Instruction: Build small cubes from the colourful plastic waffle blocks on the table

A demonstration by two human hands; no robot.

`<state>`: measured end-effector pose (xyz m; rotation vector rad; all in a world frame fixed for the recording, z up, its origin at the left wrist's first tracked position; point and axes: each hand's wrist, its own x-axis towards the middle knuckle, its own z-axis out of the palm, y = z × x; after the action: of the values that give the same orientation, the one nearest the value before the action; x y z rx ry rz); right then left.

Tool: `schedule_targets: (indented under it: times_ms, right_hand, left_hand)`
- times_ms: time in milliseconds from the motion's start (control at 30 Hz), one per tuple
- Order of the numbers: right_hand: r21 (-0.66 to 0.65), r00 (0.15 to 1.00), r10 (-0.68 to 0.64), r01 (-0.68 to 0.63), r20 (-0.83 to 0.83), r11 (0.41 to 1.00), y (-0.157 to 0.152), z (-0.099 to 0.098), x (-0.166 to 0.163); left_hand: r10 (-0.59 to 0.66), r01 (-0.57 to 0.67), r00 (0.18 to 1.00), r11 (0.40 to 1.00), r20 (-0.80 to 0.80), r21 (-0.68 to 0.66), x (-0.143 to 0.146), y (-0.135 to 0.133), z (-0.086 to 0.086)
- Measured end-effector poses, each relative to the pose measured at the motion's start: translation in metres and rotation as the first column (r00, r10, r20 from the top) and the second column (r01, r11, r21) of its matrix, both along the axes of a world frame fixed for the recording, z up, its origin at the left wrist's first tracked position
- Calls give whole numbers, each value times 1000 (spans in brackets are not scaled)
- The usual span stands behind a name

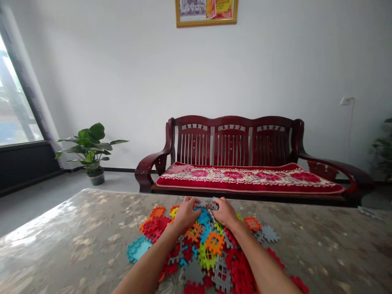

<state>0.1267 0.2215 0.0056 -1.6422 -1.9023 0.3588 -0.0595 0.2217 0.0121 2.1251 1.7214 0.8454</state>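
Observation:
A heap of flat, toothed plastic building tiles (211,249) in red, orange, blue, green and grey lies on a marbled table (76,241). Both my arms reach over the heap to its far side. My left hand (186,213) and my right hand (224,211) are closed, facing each other, and together they pinch a small grey tile (209,204) between their fingertips. A blue tile (203,216) lies just under the two hands. A light blue tile (138,248) sits at the heap's left edge and a grey one (269,233) at its right.
Beyond the table stands a dark red wooden bench (232,143) with a red flowered cushion (248,179). A potted plant (92,151) is on the floor at the left by a window. A framed picture (206,12) hangs on the white wall.

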Motion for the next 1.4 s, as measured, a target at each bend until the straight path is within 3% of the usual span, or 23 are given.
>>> schedule_targets:
  times_ms: [133,267,400,500,600,700,767,833,967,1033,1133,1400]
  right_hand:
    - [69,998,60,-58,-18,996,-22,11,-25]
    - [108,993,85,-76,-83,991,-50,23,-49]
    - [137,983,125,-106,-137,985,-77,36,-75]
    - [149,941,254,-225,-222,963,-95,46,-89]
    - [168,854,408,-372,-322,913,-104,51,-83]
    - [116,864,326,-305,-383,945,-101,48,-48]
    - [80,941,125,-105,-315,991,-96,42,-9]
    - [111,993,-53,65,-107,992,-89,33,34]
    - [45,893,-370,371,258,928,-84,9,100]
    - [-41,891,-332,361,310,932,-85,-2,114]
    - [-74,938,-211,240,276,968,-90,-12,110]
    - [-31,976,-121,129,180,991,-111,-7,47]
  left_hand:
    - [0,-4,997,999,79,51,-17,-8,-8]
    - [-78,37,977,979,199,201,-40,-29,-9]
    - [-124,68,971,962,204,264,-68,-52,2]
    - [-86,50,984,974,158,221,-90,-66,14]
    - [10,-24,995,988,97,152,-108,-81,22]
    - [73,-75,997,975,15,210,-113,-103,27]
    - [31,-16,998,957,-46,291,-106,-125,27]
    - [-42,76,993,941,-111,329,-89,-150,25]
    - [-222,283,930,941,-294,185,-39,-196,12]
    - [-275,319,899,944,-342,79,-17,-209,4]
    - [-309,318,877,947,-368,-35,5,-215,-7]
    - [-176,204,910,978,-376,36,18,-211,-7]
